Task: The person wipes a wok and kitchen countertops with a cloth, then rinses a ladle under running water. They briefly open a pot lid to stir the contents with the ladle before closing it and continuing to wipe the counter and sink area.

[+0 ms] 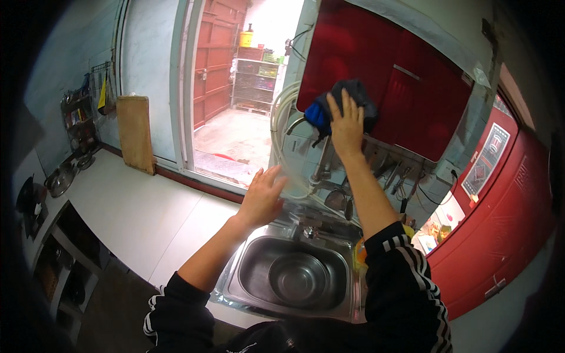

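My right hand (347,128) presses a dark grey and blue cloth (364,99) flat against the lower left of a glossy red wall cabinet (426,106). Its fingers point upward over the cloth. My left hand (262,198) is raised in front of the wall behind the sink, with nothing in it and its fingers slightly blurred. Below both arms is a stainless steel sink (254,256). A round metal basin (298,280) sits inside it, under the faucet (310,231).
A white countertop (145,207) runs left, with a wooden cutting board (134,134) leaning upright at its back. Coiled pale hose (278,119) hangs by the doorway. Ladles (336,199) and other utensils hang under the cabinet. At right stands a red door (499,212).
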`<action>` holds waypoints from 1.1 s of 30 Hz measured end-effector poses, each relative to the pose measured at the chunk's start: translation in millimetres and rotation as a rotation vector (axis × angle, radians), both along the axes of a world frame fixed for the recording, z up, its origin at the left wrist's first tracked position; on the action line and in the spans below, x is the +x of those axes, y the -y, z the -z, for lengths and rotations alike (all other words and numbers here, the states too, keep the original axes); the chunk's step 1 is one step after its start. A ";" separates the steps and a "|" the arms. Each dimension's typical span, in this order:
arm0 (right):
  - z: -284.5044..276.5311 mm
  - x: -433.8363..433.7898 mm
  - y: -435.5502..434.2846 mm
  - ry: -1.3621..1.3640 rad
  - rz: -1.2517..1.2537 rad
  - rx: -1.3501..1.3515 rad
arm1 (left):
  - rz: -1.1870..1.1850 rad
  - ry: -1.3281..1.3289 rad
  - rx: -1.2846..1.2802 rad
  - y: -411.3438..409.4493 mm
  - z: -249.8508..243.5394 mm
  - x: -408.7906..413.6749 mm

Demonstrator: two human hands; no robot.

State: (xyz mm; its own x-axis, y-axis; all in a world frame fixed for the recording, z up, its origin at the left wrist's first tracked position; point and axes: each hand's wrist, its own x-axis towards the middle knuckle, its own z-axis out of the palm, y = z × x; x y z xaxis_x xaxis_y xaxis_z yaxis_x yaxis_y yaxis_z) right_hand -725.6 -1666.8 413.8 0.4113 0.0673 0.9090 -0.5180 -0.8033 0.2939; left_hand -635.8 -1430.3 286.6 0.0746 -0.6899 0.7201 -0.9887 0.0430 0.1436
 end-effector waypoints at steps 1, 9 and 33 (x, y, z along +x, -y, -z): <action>11.5 -5.8 1.9 0.006 -0.015 -0.016 | 0.015 0.002 -0.008 3.7 -1.2 -2.3; 51.0 -76.6 -4.0 -0.214 -0.205 0.131 | 0.131 0.090 -0.053 33.0 -25.9 -36.1; -65.6 -154.7 52.4 0.003 -0.094 0.049 | 0.050 0.178 -0.134 127.2 -105.4 -72.4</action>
